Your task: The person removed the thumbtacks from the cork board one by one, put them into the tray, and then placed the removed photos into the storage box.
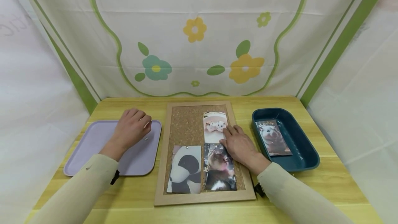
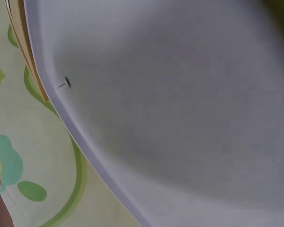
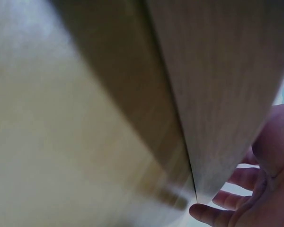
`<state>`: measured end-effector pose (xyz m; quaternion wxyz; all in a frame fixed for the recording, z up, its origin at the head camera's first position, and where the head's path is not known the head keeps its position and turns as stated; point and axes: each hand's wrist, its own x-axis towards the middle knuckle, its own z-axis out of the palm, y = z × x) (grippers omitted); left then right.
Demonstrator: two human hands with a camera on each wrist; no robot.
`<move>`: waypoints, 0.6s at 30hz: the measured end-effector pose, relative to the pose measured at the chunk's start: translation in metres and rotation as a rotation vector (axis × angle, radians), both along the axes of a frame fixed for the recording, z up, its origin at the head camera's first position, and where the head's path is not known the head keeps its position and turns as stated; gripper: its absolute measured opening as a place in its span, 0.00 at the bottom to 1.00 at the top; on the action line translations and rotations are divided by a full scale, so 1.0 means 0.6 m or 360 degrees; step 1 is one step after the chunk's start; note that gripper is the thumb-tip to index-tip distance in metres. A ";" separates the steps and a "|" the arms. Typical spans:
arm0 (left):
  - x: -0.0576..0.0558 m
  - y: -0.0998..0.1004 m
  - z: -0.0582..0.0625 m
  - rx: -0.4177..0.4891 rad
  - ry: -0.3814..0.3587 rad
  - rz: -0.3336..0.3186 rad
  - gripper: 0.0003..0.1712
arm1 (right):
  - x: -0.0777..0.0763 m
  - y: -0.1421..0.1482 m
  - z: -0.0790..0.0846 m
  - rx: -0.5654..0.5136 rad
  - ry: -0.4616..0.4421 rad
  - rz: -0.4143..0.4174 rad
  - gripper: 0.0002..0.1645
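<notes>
Over the lilac tray [image 1: 93, 148], my left hand [image 1: 132, 129] has bent fingers; whether they pinch something small is hidden. A pushpin [image 2: 67, 82] lies in the tray near its edge, below that hand. My right hand [image 1: 242, 144] rests its fingers on the right edge of a photo of two small white animals [image 1: 214, 136], at the upper right of the corkboard [image 1: 186, 123]. Lower on the board are a panda photo [image 1: 185, 175] and a photo of a dark furry animal [image 1: 219, 174], each with a pin at its top edge.
At the right stands a dark teal bin [image 1: 300, 148] holding a photo of a grey-white furry animal [image 1: 273, 139]. The board's wooden frame [image 1: 205, 199] lies between tray and bin on the wood-grain table [image 1: 133, 203]. A flowered curtain [image 1: 199, 54] hangs behind.
</notes>
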<state>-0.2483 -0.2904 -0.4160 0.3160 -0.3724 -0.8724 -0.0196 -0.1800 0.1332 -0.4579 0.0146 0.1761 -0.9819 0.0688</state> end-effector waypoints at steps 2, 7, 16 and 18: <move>0.005 -0.007 -0.004 0.0013 0.0004 -0.0002 0.03 | 0.000 0.000 -0.001 -0.0002 0.0006 -0.0001 0.32; 0.015 -0.017 -0.013 0.0027 -0.0024 0.0026 0.03 | 0.000 0.000 -0.003 -0.0001 0.0024 0.0006 0.32; 0.031 -0.030 -0.028 -0.0049 -0.0077 0.0072 0.05 | 0.001 0.000 -0.001 -0.0011 0.0024 0.0013 0.32; 0.033 -0.033 -0.031 -0.0072 -0.0093 0.0075 0.05 | 0.001 0.000 0.000 -0.0010 0.0019 0.0009 0.32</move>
